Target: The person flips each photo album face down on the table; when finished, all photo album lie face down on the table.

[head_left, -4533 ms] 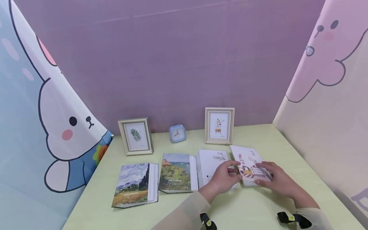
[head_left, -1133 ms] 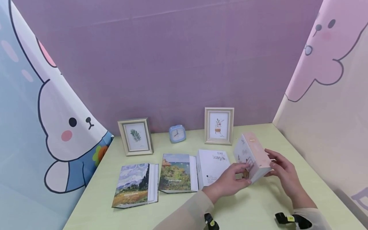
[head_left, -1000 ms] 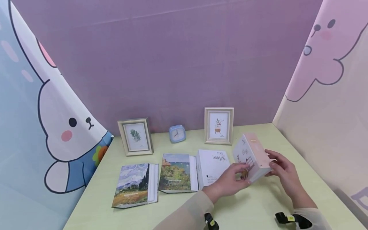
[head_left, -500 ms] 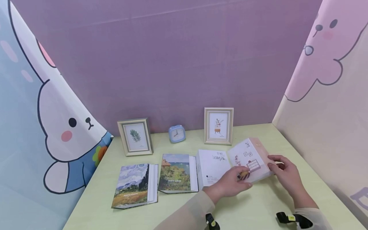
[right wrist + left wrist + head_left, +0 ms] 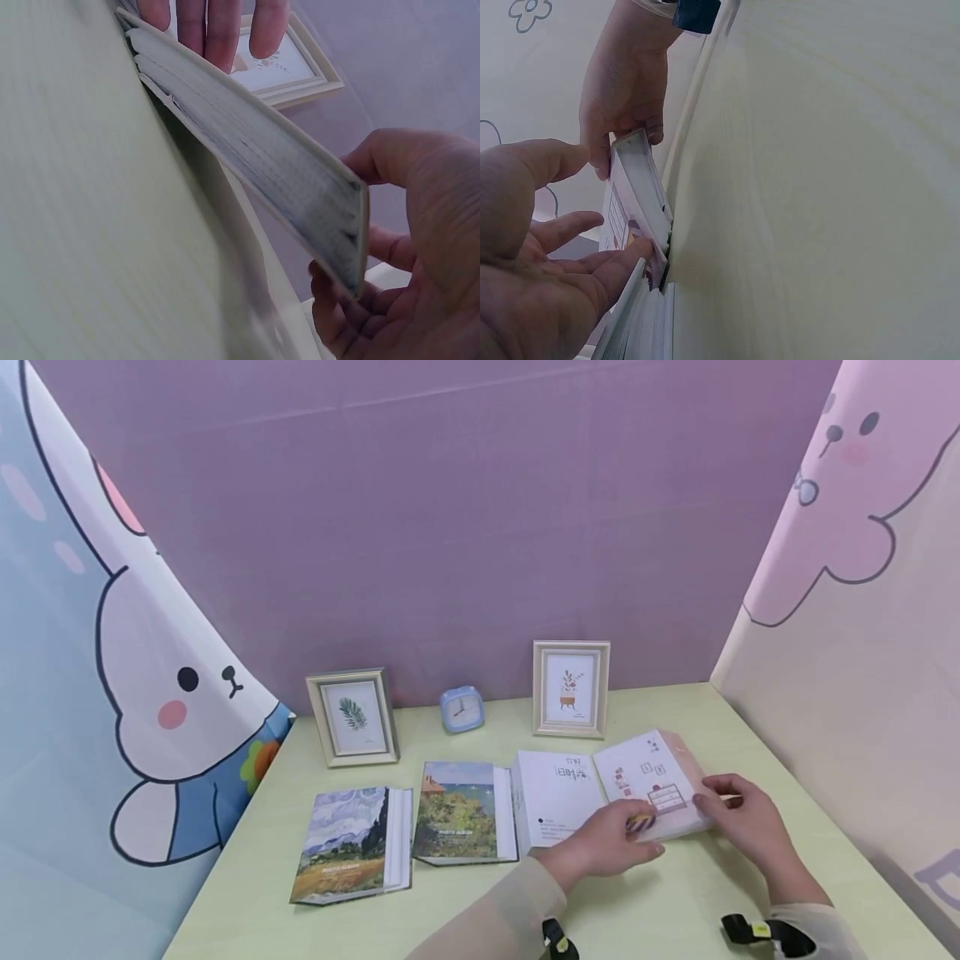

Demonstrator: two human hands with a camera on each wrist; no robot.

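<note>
1. A pale green table (image 5: pixel 675 910) stood before a purple wall (image 5: pixel 450 527), with cartoon panels at both sides.
2. Two framed prints (image 5: pixel 352 717), a blue clock (image 5: pixel 462 708) and three other albums (image 5: pixel 459 812) lay behind and to the left.
3. The left hand (image 5: pixel 611 845) and right hand (image 5: pixel 738 818) pinched the tilted pink album (image 5: pixel 652 781), which rested partly on the white album (image 5: pixel 551 793).

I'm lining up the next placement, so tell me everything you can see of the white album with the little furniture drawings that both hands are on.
The white album is thick, with a hard-looking white cover printed with small drawings of a dresser and frames, and a pale pink spine side. It is closed and tilted, its right edge raised off the green table. The left hand holds its near left corner; the right hand grips its right edge. It lies against the plain white album.
</note>
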